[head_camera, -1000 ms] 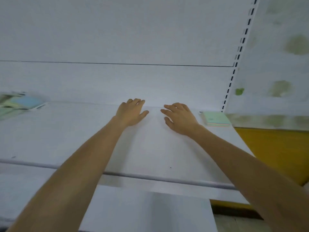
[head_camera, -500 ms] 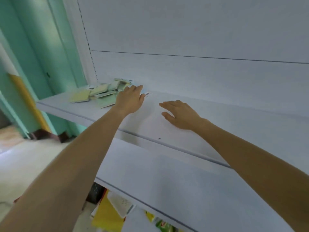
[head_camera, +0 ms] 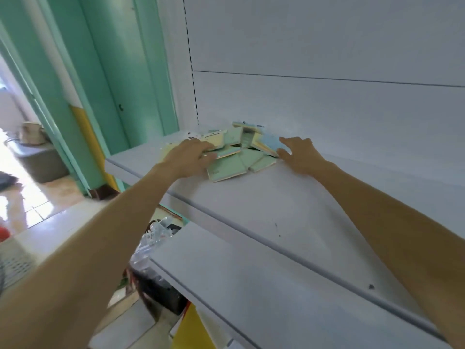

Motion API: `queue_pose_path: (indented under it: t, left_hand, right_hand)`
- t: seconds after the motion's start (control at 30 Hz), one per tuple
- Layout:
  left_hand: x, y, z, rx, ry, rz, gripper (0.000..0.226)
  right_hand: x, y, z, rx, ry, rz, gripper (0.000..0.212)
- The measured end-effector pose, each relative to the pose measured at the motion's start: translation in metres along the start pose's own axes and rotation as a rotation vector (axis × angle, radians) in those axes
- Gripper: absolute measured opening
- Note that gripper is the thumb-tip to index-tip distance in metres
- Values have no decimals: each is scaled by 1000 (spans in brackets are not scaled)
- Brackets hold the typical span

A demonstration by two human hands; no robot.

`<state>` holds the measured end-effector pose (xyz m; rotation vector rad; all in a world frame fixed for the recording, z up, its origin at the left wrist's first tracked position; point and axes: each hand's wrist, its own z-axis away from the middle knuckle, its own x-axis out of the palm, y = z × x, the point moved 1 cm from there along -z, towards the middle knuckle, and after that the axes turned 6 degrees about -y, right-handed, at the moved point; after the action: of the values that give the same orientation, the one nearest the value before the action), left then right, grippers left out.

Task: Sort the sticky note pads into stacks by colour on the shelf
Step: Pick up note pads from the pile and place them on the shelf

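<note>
A loose heap of sticky note pads (head_camera: 239,152) lies at the left end of the white shelf (head_camera: 289,202), against the back panel. Green pads (head_camera: 226,168) lie at the front, a yellow pad (head_camera: 214,141) at the left and a blue pad (head_camera: 270,143) at the right. My left hand (head_camera: 191,157) rests on the heap's left side, fingers curled over a pad edge. My right hand (head_camera: 299,153) touches the heap's right side by the blue pad, fingers spread. Whether either hand grips a pad is unclear.
A lower white shelf (head_camera: 264,293) juts out below. A slotted upright (head_camera: 191,64) marks the shelf's left end, with a green door frame (head_camera: 108,79) beyond. Clutter and a dark box (head_camera: 158,280) sit on the floor below left.
The view has swung left from the shelf's right end to the pad heap. Both hands slid left along the shelf and now touch the heap on either side.
</note>
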<state>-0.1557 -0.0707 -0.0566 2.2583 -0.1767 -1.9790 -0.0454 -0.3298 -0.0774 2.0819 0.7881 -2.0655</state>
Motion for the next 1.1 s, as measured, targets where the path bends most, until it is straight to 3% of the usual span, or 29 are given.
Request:
queue_pose_path:
  t: [0.17,0.27,0.43,0.67,0.77,0.83,0.93,1.1]
  left_hand:
    - [13,-10,-12,137,55,138,36]
    - [20,-15,-12,231,84,184,37]
    - [20,-15,-17,326,-20,234,45]
    - [20,-15,-21,427,-9,231,44]
    - [25,-16,-19,474,6,233,34]
    - [26,-15,-18,475,-7,253,34]
    - [25,-11,-16,454,-73,324,35]
    - [23,-6,-10,438,-121,323,32]
  right_hand:
    - [18,-5,-34,-25,-69,22,47]
    - [21,-4,-32,-32,24,-112,48]
    - [11,-5,-15,-81,158,-228,46]
    - [2,-19,-10,121,108,-408,20]
    - [4,-21,-12,337,152,-299,50]
    - [7,-22,-10,471,89,-215,68]
    - [6,-27,-8,406,25,-266,60]
    - [-1,-30,13,250,97,-409,49]
